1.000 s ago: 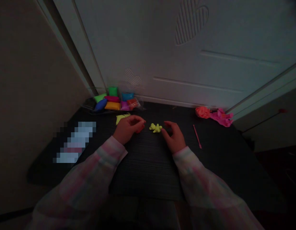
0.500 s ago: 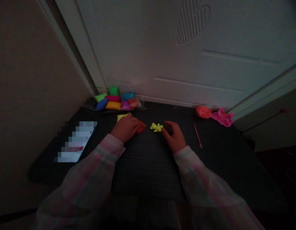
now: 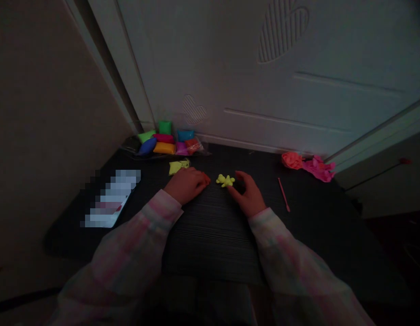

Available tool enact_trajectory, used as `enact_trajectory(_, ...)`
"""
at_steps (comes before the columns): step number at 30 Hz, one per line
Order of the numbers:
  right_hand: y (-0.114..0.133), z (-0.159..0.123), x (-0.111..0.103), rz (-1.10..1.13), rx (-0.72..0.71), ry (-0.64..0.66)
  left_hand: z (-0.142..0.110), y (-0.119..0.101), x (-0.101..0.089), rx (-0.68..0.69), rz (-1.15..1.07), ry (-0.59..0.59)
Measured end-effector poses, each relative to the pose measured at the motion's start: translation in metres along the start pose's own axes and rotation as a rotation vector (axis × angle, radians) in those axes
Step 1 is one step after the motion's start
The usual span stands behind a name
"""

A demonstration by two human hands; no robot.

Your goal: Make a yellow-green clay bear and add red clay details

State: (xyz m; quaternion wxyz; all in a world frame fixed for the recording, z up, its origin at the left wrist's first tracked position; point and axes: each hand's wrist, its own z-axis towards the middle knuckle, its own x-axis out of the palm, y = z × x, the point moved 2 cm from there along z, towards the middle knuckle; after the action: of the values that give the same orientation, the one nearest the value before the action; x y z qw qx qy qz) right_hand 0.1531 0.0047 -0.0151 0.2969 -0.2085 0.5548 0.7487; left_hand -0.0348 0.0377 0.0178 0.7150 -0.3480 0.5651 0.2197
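Note:
A small bear-shaped figure of yellow clay (image 3: 225,180) lies on the dark table between my hands. My right hand (image 3: 248,194) rests just to its right, thumb and fingers apart in a curve, the thumb tip close to the figure; I cannot tell if they touch. My left hand (image 3: 185,185) is closed, palm down, over an orange clay packet (image 3: 205,179), which sticks out past the fingertips and is mostly hidden. Behind that hand lies a crumpled yellow packet (image 3: 177,166).
A clear bag holds several coloured clay packets (image 3: 164,148) at the back left. On the left lies a phone (image 3: 116,199). A pink modelling tool (image 3: 283,194) is on the right; crumpled orange (image 3: 292,160) and pink pieces (image 3: 319,170) sit behind it. A white panel (image 3: 247,81) borders the back.
My left hand has shifted slightly toward me, uncovering more of the yellow packet. My right hand and the bear figure stay about where they were. The whole view has swung a little.

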Motion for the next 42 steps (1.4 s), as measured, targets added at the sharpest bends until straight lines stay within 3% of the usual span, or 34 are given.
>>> enact_trajectory(7, 0.005, 0.003, 0.005, -0.081, 0.037, 0.056, 0.002, 0.003, 0.006, -0.077, -0.044, -0.045)
enact_trajectory(14, 0.013, 0.006, 0.009, -0.135, 0.123, -0.023, 0.001, -0.004, 0.004, -0.120, -0.048, -0.084)
enact_trajectory(18, 0.014, 0.006, 0.010, -0.068, 0.150, -0.074, 0.001, -0.007, 0.004, -0.142, -0.096, -0.171)
enact_trajectory(22, 0.022, 0.002, 0.005, 0.193, 0.038, -0.162, 0.000, -0.011, 0.002, -0.182, -0.335, -0.337)
enact_trajectory(28, 0.041, -0.010, -0.002, 0.287, -0.149, -0.213, -0.003, -0.025, -0.003, -0.230, -0.729, -0.316)
enact_trajectory(42, 0.042, -0.014, 0.002, 0.433, -0.107, -0.202, -0.003, -0.028, -0.003, -0.317, -0.882, -0.353)
